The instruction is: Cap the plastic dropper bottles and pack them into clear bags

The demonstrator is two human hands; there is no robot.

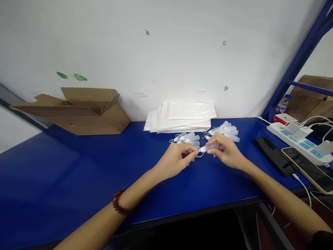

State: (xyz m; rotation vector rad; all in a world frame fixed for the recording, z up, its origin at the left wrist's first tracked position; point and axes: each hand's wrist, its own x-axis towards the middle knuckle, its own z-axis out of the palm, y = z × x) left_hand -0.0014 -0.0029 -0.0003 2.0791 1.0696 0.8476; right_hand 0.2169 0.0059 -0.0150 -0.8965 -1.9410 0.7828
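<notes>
Between my two hands lies a small translucent dropper bottle with a white cap and a thin looped strap, its tip pointing left. My right hand pinches the bottle's body between thumb and fingers. At the tip end, my left hand is closed, thumb and fingertips pressed together on the cap or its strap; which of the two is hidden. Just behind my left hand rests a small group of similar bottles. A second pile of bottles lies behind my right hand.
White flat packets are stacked against the wall. An opened cardboard box stands at the back left of the blue table. To the right are two phones, a power strip with chargers, cables and a blue frame post.
</notes>
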